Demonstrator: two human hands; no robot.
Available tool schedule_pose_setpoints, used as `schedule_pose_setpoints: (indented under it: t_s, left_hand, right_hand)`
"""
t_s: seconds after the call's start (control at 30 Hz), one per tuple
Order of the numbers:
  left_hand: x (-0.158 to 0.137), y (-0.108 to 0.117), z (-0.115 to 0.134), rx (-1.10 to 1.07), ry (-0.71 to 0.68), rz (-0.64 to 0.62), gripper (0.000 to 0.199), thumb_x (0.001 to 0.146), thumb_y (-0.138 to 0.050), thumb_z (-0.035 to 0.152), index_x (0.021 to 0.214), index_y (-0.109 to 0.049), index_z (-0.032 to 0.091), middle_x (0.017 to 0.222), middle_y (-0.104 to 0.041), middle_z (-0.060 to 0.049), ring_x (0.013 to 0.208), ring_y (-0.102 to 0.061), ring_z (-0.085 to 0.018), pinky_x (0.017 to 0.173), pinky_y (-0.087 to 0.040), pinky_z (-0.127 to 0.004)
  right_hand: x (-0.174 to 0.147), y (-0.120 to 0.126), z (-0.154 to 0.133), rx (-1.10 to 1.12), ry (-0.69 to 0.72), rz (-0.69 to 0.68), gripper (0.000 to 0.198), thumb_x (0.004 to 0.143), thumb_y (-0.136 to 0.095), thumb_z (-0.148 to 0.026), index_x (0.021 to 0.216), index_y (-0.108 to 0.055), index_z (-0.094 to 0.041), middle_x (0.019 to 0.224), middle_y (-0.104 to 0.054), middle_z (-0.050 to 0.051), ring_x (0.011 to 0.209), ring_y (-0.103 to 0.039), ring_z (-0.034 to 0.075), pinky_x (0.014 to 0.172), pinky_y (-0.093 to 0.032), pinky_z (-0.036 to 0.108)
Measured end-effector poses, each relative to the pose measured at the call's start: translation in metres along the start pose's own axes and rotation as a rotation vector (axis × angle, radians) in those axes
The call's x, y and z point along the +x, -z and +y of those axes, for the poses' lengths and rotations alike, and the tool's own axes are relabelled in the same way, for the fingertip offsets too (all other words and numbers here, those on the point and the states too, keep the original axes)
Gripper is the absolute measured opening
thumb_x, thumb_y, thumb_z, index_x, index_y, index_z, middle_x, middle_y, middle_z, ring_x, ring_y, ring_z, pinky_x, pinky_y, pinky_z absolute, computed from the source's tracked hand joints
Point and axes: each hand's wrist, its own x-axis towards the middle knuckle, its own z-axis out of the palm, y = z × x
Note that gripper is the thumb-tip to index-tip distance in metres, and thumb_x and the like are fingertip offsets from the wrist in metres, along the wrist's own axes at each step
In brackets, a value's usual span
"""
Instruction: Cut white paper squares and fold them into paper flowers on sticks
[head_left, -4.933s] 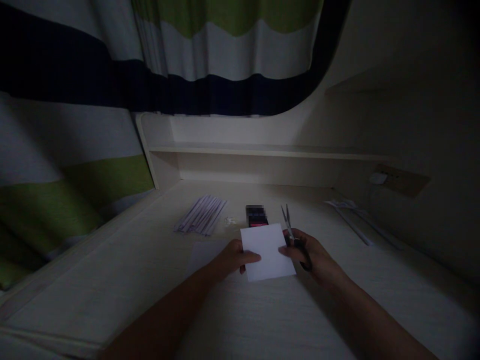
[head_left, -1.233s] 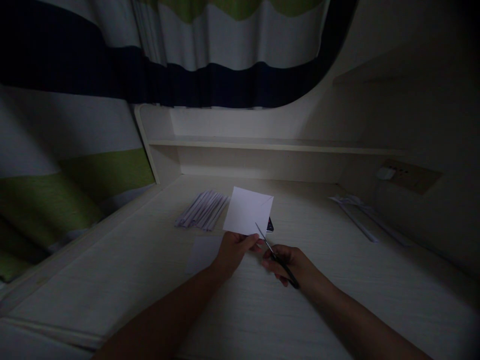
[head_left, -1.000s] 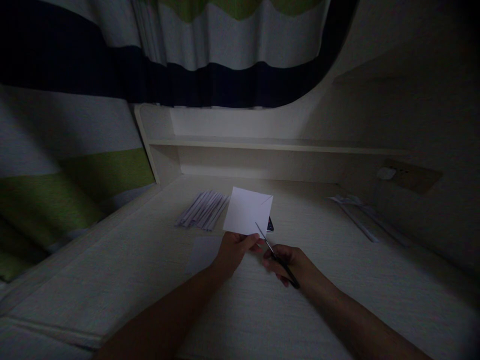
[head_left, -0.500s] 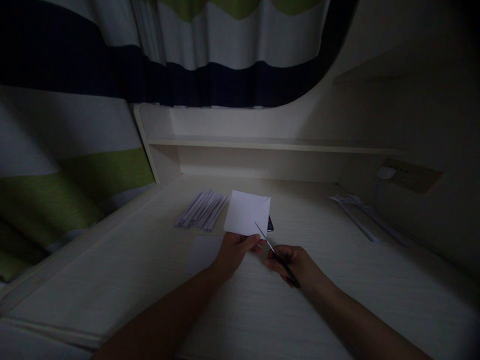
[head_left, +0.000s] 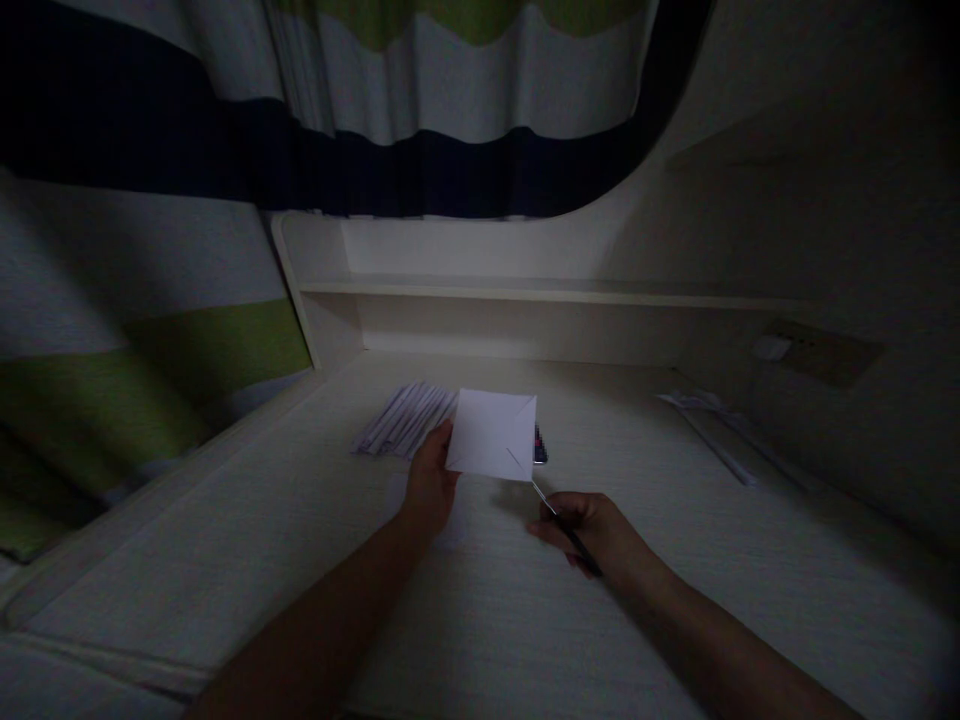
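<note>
At frame centre, paper [head_left: 491, 435]: likely light, bendable, tearable; we'd pinch mid-edge.
Left hand [head_left: 430, 487]: grasping its left edge.
Right hand [head_left: 600, 525]: gripping scissors [head_left: 576, 545].

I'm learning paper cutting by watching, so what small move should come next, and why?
Probably turn the paper square with the left hand to bring another corner toward the scissors: diagonal, slit-like lines show at both right-hand corners, the left hand grips its left edge, and the right hand holds the scissors near the lower-right corner.
</note>
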Motion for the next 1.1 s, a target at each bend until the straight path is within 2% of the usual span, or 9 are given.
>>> schedule_pose_setpoints:
  t_s: [0.07, 0.17, 0.23, 0.33, 0.6, 1.1]
  left_hand:
    - [0.004, 0.004, 0.000, -0.095, -0.023, -0.018, 0.042, 0.078, -0.033, 0.036, 0.080, -0.065, 0.009, 0.062, -0.066, -0.005, 0.060, -0.060, -0.014, 0.048, -0.044, -0.019]
    - [0.006, 0.006, -0.001, -0.340, 0.006, -0.111, 0.037, 0.071, -0.050, 0.035, 0.095, -0.060, 0.009, 0.079, -0.067, -0.009, 0.067, -0.062, -0.017, 0.059, -0.047, -0.026]
    - [0.007, 0.005, -0.004, -0.456, 0.053, -0.169, 0.040, 0.063, -0.061, 0.032, 0.095, -0.060, 0.008, 0.082, -0.066, -0.012, 0.069, -0.062, -0.020, 0.064, -0.047, -0.030]
    - [0.008, 0.003, -0.008, -0.555, 0.111, -0.166, 0.041, 0.056, -0.067, 0.028, 0.090, -0.062, 0.007, 0.082, -0.066, -0.012, 0.071, -0.061, -0.021, 0.067, -0.046, -0.031]
    - [0.009, 0.003, -0.013, -0.543, 0.077, -0.121, 0.035, 0.055, -0.069, 0.027, 0.085, -0.063, 0.009, 0.079, -0.067, -0.010, 0.071, -0.061, -0.021, 0.065, -0.047, -0.032]
    - [0.010, 0.004, -0.011, -0.505, 0.082, -0.112, 0.033, 0.053, -0.070, 0.025, 0.082, -0.064, 0.009, 0.080, -0.067, -0.009, 0.070, -0.061, -0.021, 0.066, -0.046, -0.032]
  right_hand:
    - [0.001, 0.002, 0.003, -0.032, 0.031, -0.002, 0.029, 0.061, -0.062, -0.041, 0.053, -0.046, -0.018, 0.036, -0.035, -0.009, 0.028, -0.029, 0.003, 0.028, -0.022, 0.017]
    - [0.004, 0.004, 0.008, -0.062, 0.078, -0.017, 0.027, 0.062, -0.062, -0.039, 0.053, -0.048, -0.018, 0.038, -0.037, -0.008, 0.030, -0.031, 0.004, 0.029, -0.023, 0.018]
    - [0.005, 0.005, 0.009, -0.072, 0.089, -0.027, 0.025, 0.062, -0.062, -0.038, 0.054, -0.049, -0.017, 0.039, -0.038, -0.007, 0.030, -0.032, 0.004, 0.030, -0.024, 0.018]
    - [0.006, 0.006, 0.009, -0.091, 0.076, -0.036, 0.024, 0.062, -0.062, -0.037, 0.055, -0.050, -0.017, 0.037, -0.038, -0.008, 0.028, -0.032, 0.004, 0.029, -0.025, 0.018]
    - [0.006, 0.004, 0.005, -0.125, -0.011, -0.059, 0.025, 0.065, -0.057, -0.041, 0.061, -0.053, -0.017, 0.035, -0.038, -0.009, 0.025, -0.033, 0.004, 0.025, -0.026, 0.015]
    - [0.009, 0.004, 0.010, -0.069, -0.026, -0.077, 0.023, 0.064, -0.059, -0.038, 0.059, -0.052, -0.017, 0.032, -0.037, -0.010, 0.023, -0.031, 0.003, 0.024, -0.024, 0.015]
